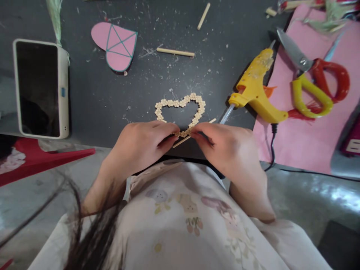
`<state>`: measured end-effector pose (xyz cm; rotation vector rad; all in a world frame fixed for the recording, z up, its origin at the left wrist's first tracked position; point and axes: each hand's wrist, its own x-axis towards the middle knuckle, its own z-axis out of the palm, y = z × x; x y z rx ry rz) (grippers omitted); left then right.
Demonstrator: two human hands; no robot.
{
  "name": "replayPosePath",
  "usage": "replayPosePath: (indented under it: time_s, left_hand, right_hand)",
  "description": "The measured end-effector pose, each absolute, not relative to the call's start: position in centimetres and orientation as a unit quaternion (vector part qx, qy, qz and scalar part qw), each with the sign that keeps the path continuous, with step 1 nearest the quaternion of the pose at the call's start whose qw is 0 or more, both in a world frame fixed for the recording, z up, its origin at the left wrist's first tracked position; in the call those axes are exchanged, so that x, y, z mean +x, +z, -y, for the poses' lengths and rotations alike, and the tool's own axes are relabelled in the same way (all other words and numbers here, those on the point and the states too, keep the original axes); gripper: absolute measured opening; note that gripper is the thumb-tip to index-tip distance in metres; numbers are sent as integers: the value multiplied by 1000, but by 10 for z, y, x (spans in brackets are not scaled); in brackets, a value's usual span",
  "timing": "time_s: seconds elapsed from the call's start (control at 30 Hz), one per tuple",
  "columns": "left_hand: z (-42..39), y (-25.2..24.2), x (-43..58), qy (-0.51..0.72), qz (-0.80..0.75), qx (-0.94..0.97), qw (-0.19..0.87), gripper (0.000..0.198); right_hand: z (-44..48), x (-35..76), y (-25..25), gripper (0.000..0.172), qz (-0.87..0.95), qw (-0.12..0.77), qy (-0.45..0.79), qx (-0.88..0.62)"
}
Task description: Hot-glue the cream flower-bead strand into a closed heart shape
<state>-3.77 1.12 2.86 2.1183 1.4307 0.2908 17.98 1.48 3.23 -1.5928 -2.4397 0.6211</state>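
A heart-shaped outline of small cream beads or flower-like pieces [201, 106] lies at the table's near edge, its pointed end toward me. My left hand [144, 140] pinches the lower left of this heart between thumb and forefinger. On the lower right, my right hand [227, 144] pinches it in the same way, close to the left fingertips. A thin wooden stick [181, 142] passes slantwise under the right fingertips, partly hidden by them. To the right lies a yellow glue gun [253, 88] with a clear glue stick [227, 114] in its back end.
Scissors [303, 63] with red and yellow handles rest on pink paper [298, 138] at right. A phone [38, 90] lies at left. A pink heart cutout [119, 45] and short wooden sticks [176, 52] lie farther back among glue strands. The glue gun's cord [272, 150] hangs over the near edge.
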Motion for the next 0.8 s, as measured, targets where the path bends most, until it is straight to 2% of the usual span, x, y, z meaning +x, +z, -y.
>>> replayPosePath:
  time_s: [0.23,0.8]
  left_hand:
    - [-12,29,-39,109,-524,800,272,12]
    - [-13,32,-39,93,-514,812,259,14]
  right_hand:
    - [-15,182,36,19,820,67,188,-536]
    - [-10,190,48,21,850,-53,115,-511]
